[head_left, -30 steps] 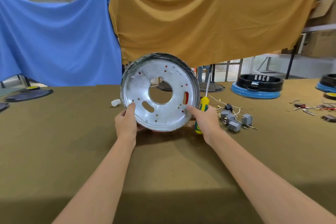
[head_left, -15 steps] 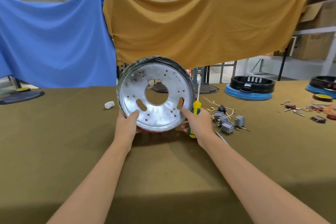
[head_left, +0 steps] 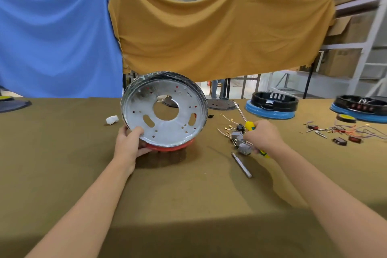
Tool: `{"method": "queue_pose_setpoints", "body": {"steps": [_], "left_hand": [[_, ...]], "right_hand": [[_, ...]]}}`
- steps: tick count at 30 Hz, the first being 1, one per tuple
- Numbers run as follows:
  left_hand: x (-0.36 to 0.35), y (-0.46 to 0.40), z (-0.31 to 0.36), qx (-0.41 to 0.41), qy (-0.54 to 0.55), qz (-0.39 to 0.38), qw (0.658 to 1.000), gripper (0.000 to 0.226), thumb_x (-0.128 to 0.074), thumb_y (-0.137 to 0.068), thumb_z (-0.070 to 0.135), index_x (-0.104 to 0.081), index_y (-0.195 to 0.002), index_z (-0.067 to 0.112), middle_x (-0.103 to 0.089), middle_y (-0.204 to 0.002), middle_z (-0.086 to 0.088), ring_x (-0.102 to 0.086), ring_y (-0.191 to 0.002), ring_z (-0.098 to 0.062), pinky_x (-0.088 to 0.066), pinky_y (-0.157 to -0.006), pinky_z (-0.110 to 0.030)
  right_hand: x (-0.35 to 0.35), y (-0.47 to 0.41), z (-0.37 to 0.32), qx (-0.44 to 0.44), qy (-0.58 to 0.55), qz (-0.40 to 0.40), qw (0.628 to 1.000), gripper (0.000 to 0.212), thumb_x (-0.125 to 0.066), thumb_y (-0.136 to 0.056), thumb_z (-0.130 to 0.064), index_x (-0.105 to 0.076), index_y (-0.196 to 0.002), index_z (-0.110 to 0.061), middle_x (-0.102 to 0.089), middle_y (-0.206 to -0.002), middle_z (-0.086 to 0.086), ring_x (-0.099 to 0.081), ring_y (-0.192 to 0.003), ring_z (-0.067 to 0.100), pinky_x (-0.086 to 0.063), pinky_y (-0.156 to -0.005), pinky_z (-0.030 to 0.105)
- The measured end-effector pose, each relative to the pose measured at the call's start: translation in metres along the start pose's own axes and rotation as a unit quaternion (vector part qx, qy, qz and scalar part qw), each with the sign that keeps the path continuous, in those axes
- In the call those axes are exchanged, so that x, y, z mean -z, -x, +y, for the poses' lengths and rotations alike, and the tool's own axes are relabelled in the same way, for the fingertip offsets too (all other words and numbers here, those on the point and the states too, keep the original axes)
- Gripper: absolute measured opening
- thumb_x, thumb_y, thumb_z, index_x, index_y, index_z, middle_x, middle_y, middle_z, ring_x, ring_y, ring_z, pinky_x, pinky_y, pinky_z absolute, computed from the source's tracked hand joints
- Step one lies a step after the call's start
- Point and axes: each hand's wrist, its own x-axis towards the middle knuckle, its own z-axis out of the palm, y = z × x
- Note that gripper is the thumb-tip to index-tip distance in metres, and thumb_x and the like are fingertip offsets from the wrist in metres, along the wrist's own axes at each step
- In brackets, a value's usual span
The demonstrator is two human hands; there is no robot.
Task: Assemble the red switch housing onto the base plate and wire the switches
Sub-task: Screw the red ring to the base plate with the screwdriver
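Note:
The round silver base plate (head_left: 167,130), with a centre hole and several small holes, stands tilted on edge at the table's middle. A strip of the red switch housing (head_left: 169,147) shows under its lower rim. My left hand (head_left: 129,142) grips the plate's lower left rim. My right hand (head_left: 263,136) has come off the plate and grips a yellow-and-green screwdriver (head_left: 249,125), its shaft pointing up and away. Grey switches (head_left: 240,142) with loose wires lie just left of that hand.
A thin metal tool (head_left: 241,165) lies on the olive tablecloth near my right wrist. Two black-and-blue round assemblies (head_left: 272,107) (head_left: 360,109) sit at the back right, with red switches and coloured wires (head_left: 343,134) in front. A white wad (head_left: 112,120) lies left of the plate.
My right hand let go of the plate's right rim and moved right with the screwdriver, over the grey switches. The plate tipped back a little, held by my left hand alone.

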Motion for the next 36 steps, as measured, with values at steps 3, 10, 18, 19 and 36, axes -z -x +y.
{"method": "queue_pose_setpoints", "body": {"steps": [3, 10, 18, 19, 36], "left_hand": [[-0.001, 0.001, 0.001, 0.001, 0.006, -0.019, 1.0, 0.042, -0.055, -0.09, 0.011, -0.053, -0.131, 0.019, -0.07, -0.113, -0.007, -0.072, -0.086, -0.02, -0.06, -0.059, -0.032], [-0.002, 0.001, 0.001, 0.015, 0.018, -0.076, 0.997, 0.055, -0.058, -0.091, 0.008, -0.047, -0.142, 0.024, -0.077, -0.09, 0.001, -0.073, -0.077, -0.018, -0.06, -0.062, -0.034], [-0.003, 0.006, 0.002, 0.001, 0.04, -0.121, 0.992, 0.066, -0.063, -0.088, 0.005, -0.043, -0.144, 0.034, -0.074, -0.109, 0.001, -0.073, -0.094, -0.023, -0.061, -0.07, -0.04], [-0.004, 0.007, 0.002, -0.006, 0.044, -0.124, 0.991, 0.066, -0.063, -0.088, 0.004, -0.043, -0.144, 0.033, -0.074, -0.109, 0.001, -0.074, -0.094, -0.023, -0.061, -0.07, -0.041], [-0.006, 0.006, 0.004, -0.023, 0.063, -0.079, 0.995, 0.05, -0.067, -0.092, 0.02, -0.05, -0.138, 0.023, -0.068, -0.124, -0.002, -0.069, -0.106, -0.026, -0.059, -0.068, -0.04]], "right_hand": [[0.005, 0.001, 0.018, -0.025, 0.061, -0.007, 0.998, 0.007, -0.06, -0.087, -0.006, -0.058, -0.081, -0.003, -0.068, -0.066, 0.013, -0.063, -0.046, 0.021, -0.053, -0.043, 0.027], [-0.009, -0.004, 0.028, -0.016, 0.094, -0.003, 0.995, 0.007, -0.063, -0.09, -0.011, -0.057, -0.085, -0.01, -0.067, -0.077, 0.01, -0.067, -0.059, 0.02, -0.057, -0.05, 0.028], [-0.01, -0.01, 0.036, 0.003, 0.152, -0.008, 0.988, 0.018, -0.066, -0.09, -0.015, -0.05, -0.081, -0.014, -0.06, -0.082, 0.006, -0.06, -0.073, 0.019, -0.049, -0.057, 0.029], [-0.008, -0.011, 0.036, 0.001, 0.153, -0.02, 0.988, 0.017, -0.067, -0.09, -0.015, -0.051, -0.083, -0.014, -0.062, -0.083, 0.007, -0.062, -0.075, 0.02, -0.054, -0.061, 0.031], [-0.016, 0.039, -0.027, 0.158, -0.315, -0.078, 0.933, 0.007, -0.068, -0.093, -0.015, -0.069, -0.09, -0.009, -0.071, -0.068, 0.004, -0.066, -0.058, 0.011, -0.053, -0.053, 0.019]]}}
